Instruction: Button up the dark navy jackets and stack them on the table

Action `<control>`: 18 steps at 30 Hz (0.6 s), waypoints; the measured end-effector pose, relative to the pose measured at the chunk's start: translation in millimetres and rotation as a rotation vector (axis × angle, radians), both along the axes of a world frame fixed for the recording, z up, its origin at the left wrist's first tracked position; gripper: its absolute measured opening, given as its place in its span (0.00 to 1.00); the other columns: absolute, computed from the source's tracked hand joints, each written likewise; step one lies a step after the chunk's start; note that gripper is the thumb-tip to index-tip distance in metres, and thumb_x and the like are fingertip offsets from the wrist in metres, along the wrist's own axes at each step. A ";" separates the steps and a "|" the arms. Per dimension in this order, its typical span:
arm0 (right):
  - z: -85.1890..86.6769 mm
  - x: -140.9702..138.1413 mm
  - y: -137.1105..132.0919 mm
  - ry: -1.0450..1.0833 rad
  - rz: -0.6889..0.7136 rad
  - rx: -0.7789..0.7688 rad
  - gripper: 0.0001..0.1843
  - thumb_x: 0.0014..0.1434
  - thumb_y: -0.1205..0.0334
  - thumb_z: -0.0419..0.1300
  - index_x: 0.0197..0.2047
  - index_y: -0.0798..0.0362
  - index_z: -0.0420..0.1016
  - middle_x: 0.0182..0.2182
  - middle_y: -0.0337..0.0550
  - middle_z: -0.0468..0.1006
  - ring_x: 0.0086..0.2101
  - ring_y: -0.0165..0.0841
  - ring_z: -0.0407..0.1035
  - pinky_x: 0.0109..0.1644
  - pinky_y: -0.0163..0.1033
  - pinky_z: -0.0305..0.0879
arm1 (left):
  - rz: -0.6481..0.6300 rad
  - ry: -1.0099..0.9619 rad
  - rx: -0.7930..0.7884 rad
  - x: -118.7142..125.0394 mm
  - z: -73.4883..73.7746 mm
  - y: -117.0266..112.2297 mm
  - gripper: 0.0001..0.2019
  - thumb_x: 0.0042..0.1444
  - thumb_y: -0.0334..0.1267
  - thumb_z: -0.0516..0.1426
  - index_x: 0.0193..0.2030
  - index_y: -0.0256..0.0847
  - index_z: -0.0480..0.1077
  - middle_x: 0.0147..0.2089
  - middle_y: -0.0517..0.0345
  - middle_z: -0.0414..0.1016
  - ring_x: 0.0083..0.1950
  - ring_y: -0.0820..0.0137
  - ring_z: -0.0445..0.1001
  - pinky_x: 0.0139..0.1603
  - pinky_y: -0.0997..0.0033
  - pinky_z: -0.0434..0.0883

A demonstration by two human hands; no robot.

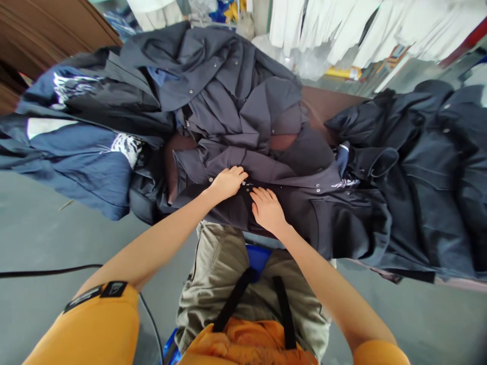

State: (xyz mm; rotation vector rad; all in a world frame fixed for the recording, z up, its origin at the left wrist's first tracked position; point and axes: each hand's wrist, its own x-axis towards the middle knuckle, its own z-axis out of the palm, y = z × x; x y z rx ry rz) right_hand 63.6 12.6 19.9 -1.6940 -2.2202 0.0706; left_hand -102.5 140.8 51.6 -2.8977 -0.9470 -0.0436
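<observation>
Just past the khaki trousers (213,289), the left hand (228,182) and right hand (268,210) lie open and flat, holding nothing, on the front of a dark grey snap-front jacket (289,203) spread over a brown table (327,104). Small metal snaps (247,186) sit just between the hands. Further dark jackets (418,167) heap to the right, a navy garment (76,172) lies left, and white garments (342,25) hang beyond.

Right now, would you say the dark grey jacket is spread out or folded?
Spread out: the dark grey snap-front jacket lies flat under the left hand and right hand.
</observation>
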 end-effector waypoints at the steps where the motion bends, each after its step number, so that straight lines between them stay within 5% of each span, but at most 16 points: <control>1: -2.0 -1.5 -0.6 -0.004 0.004 0.004 0.23 0.69 0.65 0.49 0.63 0.60 0.70 0.64 0.51 0.70 0.64 0.43 0.60 0.71 0.51 0.51 | 0.009 0.004 0.001 2.0 -0.8 4.8 0.17 0.62 0.27 0.51 0.55 0.38 0.71 0.53 0.45 0.73 0.56 0.57 0.71 0.50 0.60 0.71; 10: -3.6 -4.3 -3.3 0.008 0.023 0.029 0.23 0.69 0.66 0.48 0.64 0.60 0.69 0.65 0.52 0.69 0.66 0.43 0.58 0.72 0.54 0.48 | -0.021 0.065 -0.016 7.5 6.6 22.1 0.11 0.61 0.33 0.58 0.49 0.37 0.74 0.48 0.46 0.77 0.51 0.56 0.76 0.49 0.57 0.68; 18: -2.8 -3.9 -4.5 0.008 0.019 0.037 0.23 0.70 0.65 0.48 0.64 0.60 0.70 0.64 0.51 0.70 0.65 0.42 0.60 0.72 0.52 0.49 | -0.117 -0.270 -0.073 -7.0 -2.8 0.1 0.11 0.67 0.38 0.54 0.45 0.39 0.78 0.42 0.51 0.77 0.47 0.61 0.74 0.50 0.62 0.71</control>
